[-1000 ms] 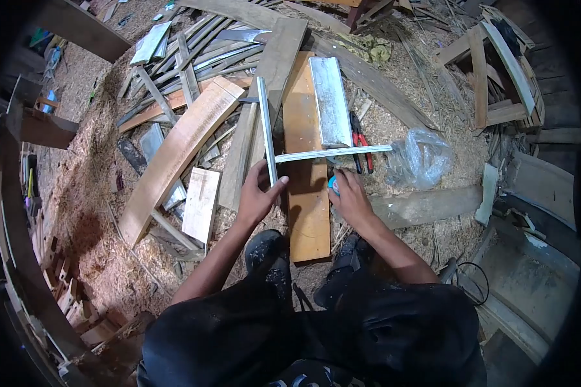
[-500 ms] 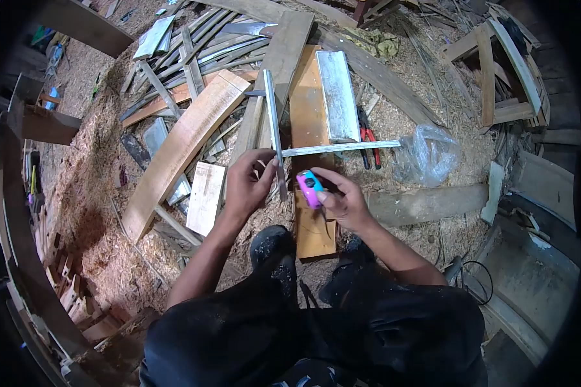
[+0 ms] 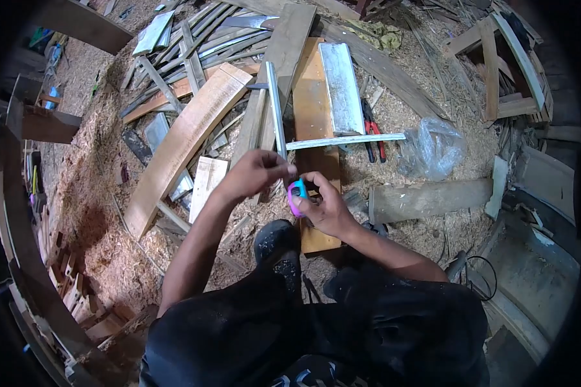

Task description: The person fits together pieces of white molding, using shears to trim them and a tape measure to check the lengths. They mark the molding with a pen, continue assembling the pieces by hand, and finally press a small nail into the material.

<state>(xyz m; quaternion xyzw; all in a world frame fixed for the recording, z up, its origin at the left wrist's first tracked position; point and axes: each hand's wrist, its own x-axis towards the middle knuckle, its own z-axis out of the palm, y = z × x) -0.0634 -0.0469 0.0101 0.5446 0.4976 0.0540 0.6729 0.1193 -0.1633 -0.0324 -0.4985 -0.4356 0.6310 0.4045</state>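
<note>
A small pink and turquoise tape measure (image 3: 295,201) sits in my right hand (image 3: 330,211), whose fingers wrap round its side. Close to it, my left hand (image 3: 257,175) has thumb and forefinger pinched together; what lies between them, if anything, is too small to make out. Just past the left fingertips, a narrow white-edged strip (image 3: 275,106) runs away from me. Another thin strip (image 3: 348,141) lies crosswise, its left end by the first, over an orange-brown board (image 3: 311,109). A white channel-shaped piece (image 3: 341,90) rests on that board.
Red-handled pliers (image 3: 372,132) and a clear plastic bag (image 3: 432,149) lie to the right. A wide pale plank (image 3: 187,142) slants at left, near a pile of thin slats (image 3: 200,48). Wood shavings (image 3: 90,219) cover the ground around my shoes (image 3: 277,248).
My left hand has moved right and closed to a pinch beside the tape measure. The right hand has shifted slightly toward it, and the tape measure has turned in its grip.
</note>
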